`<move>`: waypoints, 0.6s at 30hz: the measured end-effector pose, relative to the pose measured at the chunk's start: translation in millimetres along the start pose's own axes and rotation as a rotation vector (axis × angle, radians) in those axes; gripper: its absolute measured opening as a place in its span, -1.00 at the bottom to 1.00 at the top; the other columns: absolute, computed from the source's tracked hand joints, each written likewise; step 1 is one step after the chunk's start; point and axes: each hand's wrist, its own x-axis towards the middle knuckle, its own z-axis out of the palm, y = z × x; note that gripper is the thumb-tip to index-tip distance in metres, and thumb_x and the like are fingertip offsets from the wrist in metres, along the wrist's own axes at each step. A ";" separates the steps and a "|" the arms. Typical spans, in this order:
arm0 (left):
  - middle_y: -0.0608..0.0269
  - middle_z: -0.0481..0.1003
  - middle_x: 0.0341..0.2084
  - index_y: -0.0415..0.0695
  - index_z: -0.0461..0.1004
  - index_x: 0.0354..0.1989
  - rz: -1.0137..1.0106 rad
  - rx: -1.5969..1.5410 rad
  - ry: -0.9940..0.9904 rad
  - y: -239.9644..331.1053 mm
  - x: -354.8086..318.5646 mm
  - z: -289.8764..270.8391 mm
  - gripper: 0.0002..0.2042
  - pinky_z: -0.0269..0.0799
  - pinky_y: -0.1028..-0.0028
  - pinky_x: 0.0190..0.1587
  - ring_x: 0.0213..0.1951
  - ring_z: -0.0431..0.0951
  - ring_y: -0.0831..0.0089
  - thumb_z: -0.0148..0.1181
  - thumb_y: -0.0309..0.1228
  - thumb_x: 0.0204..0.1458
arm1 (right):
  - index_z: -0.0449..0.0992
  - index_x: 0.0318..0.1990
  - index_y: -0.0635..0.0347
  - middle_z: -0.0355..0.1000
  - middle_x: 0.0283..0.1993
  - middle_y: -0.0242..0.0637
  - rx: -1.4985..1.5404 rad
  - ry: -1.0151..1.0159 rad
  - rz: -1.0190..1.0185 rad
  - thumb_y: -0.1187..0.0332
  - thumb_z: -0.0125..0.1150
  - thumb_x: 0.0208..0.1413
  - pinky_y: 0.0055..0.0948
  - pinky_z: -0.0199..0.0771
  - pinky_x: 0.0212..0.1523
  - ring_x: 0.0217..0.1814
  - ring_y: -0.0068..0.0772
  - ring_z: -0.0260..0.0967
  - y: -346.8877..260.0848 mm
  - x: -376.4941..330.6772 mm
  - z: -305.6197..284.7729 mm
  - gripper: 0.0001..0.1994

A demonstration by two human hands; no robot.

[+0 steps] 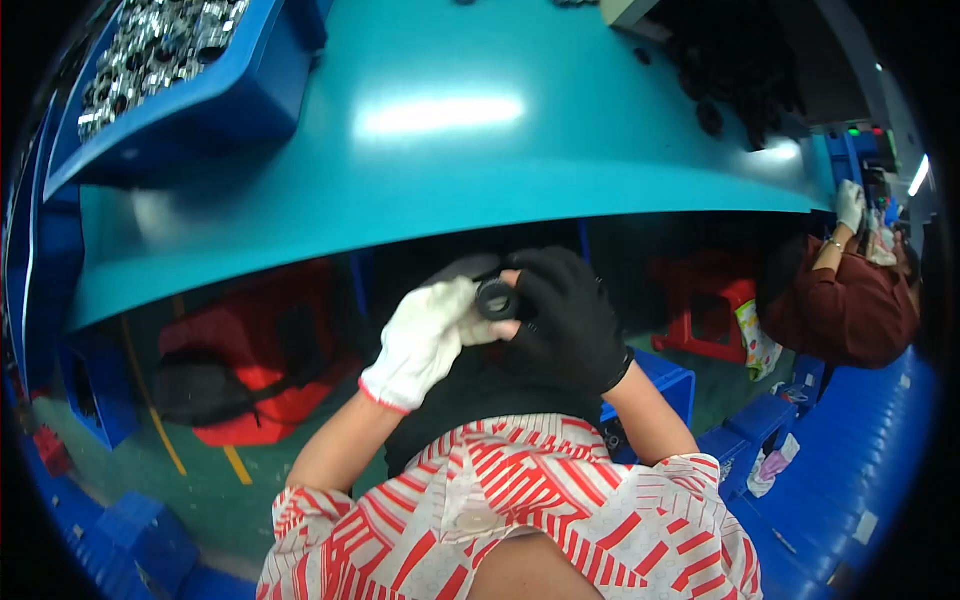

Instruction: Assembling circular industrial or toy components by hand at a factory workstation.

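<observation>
In front of my body, below the table's near edge, I hold a small black ring-shaped part (495, 299) with something pale showing in its middle. My left hand (428, 332), in a white knitted glove, grips it from the left side with closed fingers. From the right, my right hand (568, 312) pinches it; this hand wears a black glove with the thumb and a fingertip bare. The fingers hide part of the ring's edge.
A blue bin (215, 110) of shiny metal rings stands at the left on the turquoise table (420, 170). Black rings (735, 75) are heaped at the far right. Red stools (240, 345), blue crates (95, 390) and a co-worker (845, 300) in dark red are around.
</observation>
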 end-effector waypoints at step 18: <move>0.06 0.49 -0.25 -0.41 0.22 0.12 0.019 0.293 0.050 7.2 -2.2 13.7 -0.54 0.58 0.35 -0.17 -0.21 0.56 0.26 0.11 -0.52 0.04 | 0.42 -0.12 0.19 0.43 -0.13 -0.14 -0.881 0.221 -0.074 0.48 -0.02 -0.06 -0.21 0.47 -0.24 -0.18 -0.13 0.43 129.0 225.4 -75.6 -0.71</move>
